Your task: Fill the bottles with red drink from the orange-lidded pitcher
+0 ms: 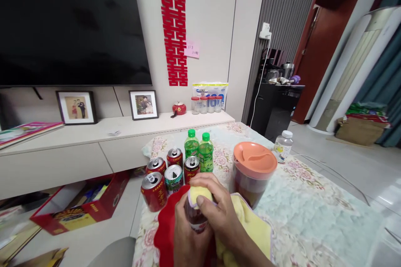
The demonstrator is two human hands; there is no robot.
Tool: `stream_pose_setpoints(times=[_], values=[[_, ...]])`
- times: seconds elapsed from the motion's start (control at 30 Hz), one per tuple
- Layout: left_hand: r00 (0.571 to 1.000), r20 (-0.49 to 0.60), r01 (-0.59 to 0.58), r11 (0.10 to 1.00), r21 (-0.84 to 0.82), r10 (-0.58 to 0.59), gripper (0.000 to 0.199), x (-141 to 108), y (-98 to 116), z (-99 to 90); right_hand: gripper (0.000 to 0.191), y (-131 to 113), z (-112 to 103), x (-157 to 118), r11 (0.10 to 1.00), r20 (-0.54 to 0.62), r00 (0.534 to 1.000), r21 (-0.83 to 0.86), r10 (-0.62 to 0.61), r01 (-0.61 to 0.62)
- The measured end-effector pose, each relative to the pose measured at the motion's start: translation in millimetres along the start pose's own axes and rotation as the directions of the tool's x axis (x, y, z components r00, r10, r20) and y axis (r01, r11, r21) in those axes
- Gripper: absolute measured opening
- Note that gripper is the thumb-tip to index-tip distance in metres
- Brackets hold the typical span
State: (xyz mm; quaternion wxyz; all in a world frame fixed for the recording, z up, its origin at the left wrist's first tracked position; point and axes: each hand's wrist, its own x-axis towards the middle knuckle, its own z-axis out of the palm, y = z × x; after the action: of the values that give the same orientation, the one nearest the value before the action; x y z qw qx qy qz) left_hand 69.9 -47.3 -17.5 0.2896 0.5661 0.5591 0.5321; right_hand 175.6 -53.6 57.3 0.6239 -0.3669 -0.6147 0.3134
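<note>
- Above the red tray [163, 238] with its wavy rim, the left hand [184, 231] is wrapped round a dark bottle [194, 215], fingers curled about its lower part.
- Over the top of that same bottle, the right hand [216, 200] is clasped from above, thumb and fingers pressing a yellow cloth [199, 195] with a purple edge around it.
- So the bottle sits between the two palms, left one low, right one high; its base is hidden from me, and I can't tell whether it touches the tray.
- Under and beside the right forearm, more yellow cloth is spread; I can't make out whether it is the same piece.
- Just beyond the hands, four reddish cans and one green can [173, 179] stand in a cluster, with two green bottles [206, 156] behind them on the far side.
- To the right of the hands, near them, stands a jug [249, 190] of dark liquid under an orange lid [255, 159].
- Farther right, a clear bottle [282, 150] with a white cap stands on the flowered tablecloth [319, 204].
- Against the wall, a pale cabinet [125, 133] carries two picture frames, a red pot [178, 109] and red-lidded jars [203, 105].
</note>
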Motion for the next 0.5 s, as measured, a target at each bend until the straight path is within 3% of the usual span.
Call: stream_pose_setpoints(times=[0.13, 0.3, 0.4, 0.5], values=[[0.993, 0.043, 0.114, 0.992, -0.058, -0.112, 0.08, -2.4, 2.6, 0.7, 0.026, -6.6, 2.9, 2.3, 0.972, 0.015, 0.973, -0.05, 0.232, -0.231], [0.988, 0.026, 0.153, 0.978, -0.139, -0.151, 0.082, -4.1, 2.0, 4.6, 0.024, -10.1, 4.0, 17.7, 0.879, 0.104, 0.876, 0.031, 0.471, -0.476], [0.992, -0.011, 0.12, 0.979, -0.164, -0.124, 0.078, -3.4, 1.3, 7.7, 0.026, -7.7, 5.6, 29.5, 0.846, 0.178, 0.841, 0.065, 0.511, -0.528], [0.996, -0.036, 0.069, 0.983, -0.17, -0.076, 0.071, -3.4, -0.2, 11.9, 0.024, -5.5, 7.6, 37.6, 0.864, 0.211, 0.851, 0.049, 0.482, -0.501]])
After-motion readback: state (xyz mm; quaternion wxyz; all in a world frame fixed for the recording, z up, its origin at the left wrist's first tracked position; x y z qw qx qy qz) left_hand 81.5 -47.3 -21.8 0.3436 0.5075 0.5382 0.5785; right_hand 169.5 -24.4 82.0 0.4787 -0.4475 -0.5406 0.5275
